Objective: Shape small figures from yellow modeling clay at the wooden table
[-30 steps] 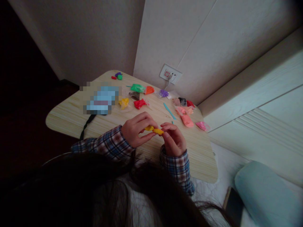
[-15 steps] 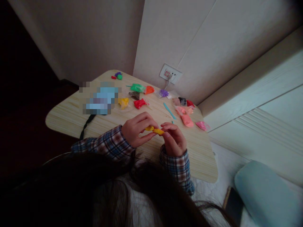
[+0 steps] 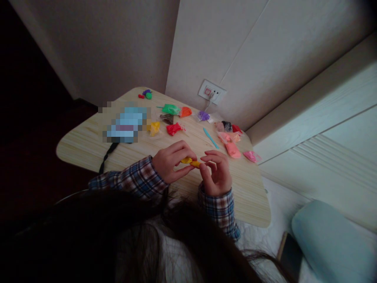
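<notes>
My left hand (image 3: pixel 174 160) pinches a small piece of yellow modelling clay (image 3: pixel 194 163), one part smooth, the other bumpy. At the clay's right end, my right hand (image 3: pixel 216 173) has its thumb against the piece and its forefinger just above, loosely round it. The other fingers of that hand are curved and spread. Both hands are above the near middle of the wooden table (image 3: pixel 247 196). Beyond them lie a bag of red clay (image 3: pixel 173 129), a bag of yellow clay (image 3: pixel 153 127) and a blue modelling tool (image 3: pixel 211 138).
Bags of green (image 3: pixel 171 109), orange (image 3: pixel 185 112), purple (image 3: pixel 203 116), coral (image 3: pixel 232 150) and pink clay (image 3: pixel 251 157) lie along the far side. Small shaped clay pieces (image 3: pixel 148 94) sit at the back corner. A blurred-out device (image 3: pixel 126 124) with a black cord stands left. A wall socket (image 3: pixel 212 92) holds a plug.
My right hand's fingers have loosened and spread a little, with the forefinger lifting away from the thumb. My left hand stays almost still with the clay.
</notes>
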`<control>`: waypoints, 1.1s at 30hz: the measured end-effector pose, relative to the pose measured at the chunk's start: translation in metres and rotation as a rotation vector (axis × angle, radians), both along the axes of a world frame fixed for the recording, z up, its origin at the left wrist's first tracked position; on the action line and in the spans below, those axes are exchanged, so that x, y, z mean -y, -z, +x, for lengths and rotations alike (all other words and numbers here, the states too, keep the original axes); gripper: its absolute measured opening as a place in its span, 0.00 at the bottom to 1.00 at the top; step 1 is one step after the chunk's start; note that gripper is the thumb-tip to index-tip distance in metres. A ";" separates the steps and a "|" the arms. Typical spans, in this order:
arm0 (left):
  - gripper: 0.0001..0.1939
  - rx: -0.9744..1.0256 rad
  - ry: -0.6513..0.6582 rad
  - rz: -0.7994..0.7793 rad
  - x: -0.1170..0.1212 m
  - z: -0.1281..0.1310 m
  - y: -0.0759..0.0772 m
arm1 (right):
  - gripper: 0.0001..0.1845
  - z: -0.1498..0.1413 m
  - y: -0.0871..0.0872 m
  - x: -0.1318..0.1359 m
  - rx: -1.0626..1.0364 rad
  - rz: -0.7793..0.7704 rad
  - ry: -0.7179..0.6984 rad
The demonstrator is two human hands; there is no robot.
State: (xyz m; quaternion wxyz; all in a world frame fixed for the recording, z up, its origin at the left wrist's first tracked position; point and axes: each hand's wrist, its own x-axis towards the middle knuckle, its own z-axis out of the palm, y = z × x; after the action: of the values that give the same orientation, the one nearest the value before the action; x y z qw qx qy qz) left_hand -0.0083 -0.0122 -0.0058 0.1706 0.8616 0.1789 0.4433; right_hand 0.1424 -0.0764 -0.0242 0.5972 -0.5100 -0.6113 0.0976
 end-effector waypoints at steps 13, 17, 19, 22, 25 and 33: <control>0.04 -0.061 0.013 -0.007 -0.001 0.001 0.004 | 0.05 0.004 -0.007 -0.004 0.394 0.189 0.084; 0.04 -0.062 0.022 -0.026 -0.001 0.000 0.004 | 0.06 0.006 -0.006 -0.004 0.435 0.195 0.092; 0.05 -0.062 0.027 -0.031 -0.001 0.001 0.004 | 0.06 0.006 -0.005 -0.004 0.443 0.200 0.090; 0.05 -0.046 0.040 -0.014 -0.002 0.001 0.004 | 0.07 0.006 -0.005 -0.004 0.440 0.190 0.091; 0.04 -0.023 0.056 0.009 -0.003 0.002 0.005 | 0.07 0.005 -0.005 -0.003 0.429 0.183 0.090; 0.04 -0.026 0.058 -0.008 -0.004 0.002 0.005 | 0.08 0.006 -0.004 -0.005 0.443 0.190 0.051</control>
State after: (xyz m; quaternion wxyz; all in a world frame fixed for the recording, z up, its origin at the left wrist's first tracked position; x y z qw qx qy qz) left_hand -0.0065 -0.0085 -0.0104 0.1843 0.8715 0.1577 0.4261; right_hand 0.1481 -0.0718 -0.0202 0.4960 -0.4760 -0.7207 -0.0898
